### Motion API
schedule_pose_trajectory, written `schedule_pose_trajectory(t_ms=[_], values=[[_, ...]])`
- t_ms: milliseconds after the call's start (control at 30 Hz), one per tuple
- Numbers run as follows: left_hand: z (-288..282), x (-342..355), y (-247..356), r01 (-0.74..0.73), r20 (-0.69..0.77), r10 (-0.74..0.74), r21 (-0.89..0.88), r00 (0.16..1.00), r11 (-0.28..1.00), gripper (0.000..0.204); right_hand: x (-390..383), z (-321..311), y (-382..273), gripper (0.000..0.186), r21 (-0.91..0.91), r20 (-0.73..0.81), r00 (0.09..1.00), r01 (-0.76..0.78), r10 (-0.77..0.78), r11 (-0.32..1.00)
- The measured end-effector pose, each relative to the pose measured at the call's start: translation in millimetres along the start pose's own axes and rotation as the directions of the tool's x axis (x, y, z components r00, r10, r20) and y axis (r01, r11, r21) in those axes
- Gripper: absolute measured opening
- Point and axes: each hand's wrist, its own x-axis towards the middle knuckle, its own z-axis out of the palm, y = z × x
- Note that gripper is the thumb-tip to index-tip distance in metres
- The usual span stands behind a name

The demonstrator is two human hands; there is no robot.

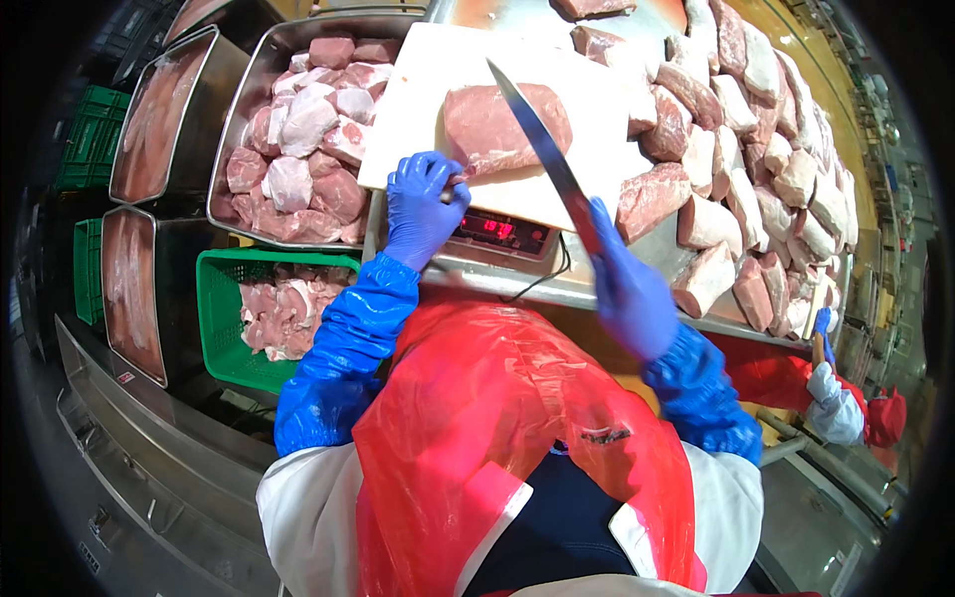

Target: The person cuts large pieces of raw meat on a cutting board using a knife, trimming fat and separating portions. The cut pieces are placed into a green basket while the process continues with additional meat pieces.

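Observation:
My right hand [637, 298], in a blue glove, is wrapped around the handle of a long knife [547, 149]. The blade points up and away, over the right part of a boneless piece of raw meat [492, 127]; whether it touches the meat I cannot tell. That piece lies on a white cutting board [418, 109]. At the board's near edge my left hand [426, 204], gloved too, has its fingers curled and pressed together. Something small shows at its fingertips, too little to name. Beside it, under the board's edge, a scale [502, 237] shows lit red digits.
A steel tub [217, 189] of cut meat stands left of the board. Below it a green basket [224, 343] holds trimmings. Many long meat pieces [736, 169] cover the table's right side. Metal bins [129, 298] stand far left. Another person [841, 403] works at far right.

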Motion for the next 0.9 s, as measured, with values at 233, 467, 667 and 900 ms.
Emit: schedule_pose_trajectory(t_ms=[233,467,667,900], values=[[6.2,-1.6,-26.5,-0.176,-0.078,0.165,-0.161,0.983,0.971,0.018,59.0,69.8,-19.2,0.087,-0.153,0.174,0.985,0.047,-0.02,0.987],[-8.1,-11.2,-28.1,-0.035,0.024,0.05,-0.432,0.998,0.901,0.008,29.8,43.6,-21.4,0.093,-0.256,0.372,0.919,-0.031,0.128,0.966],[-82.8,-43.7,-28.5,0.056,-0.081,-0.154,-0.69,0.985,0.721,0.008,120.3,87.1,-36.3,0.081,-0.035,0.117,0.99,-0.072,0.076,0.997],[-122.9,-238.6,-160.0,0.411,0.512,-0.465,0.224,0.722,0.884,0.031,59.7,50.4,24.3,0.069,0.611,0.0,0.933,-0.284,0.359,0.739]])
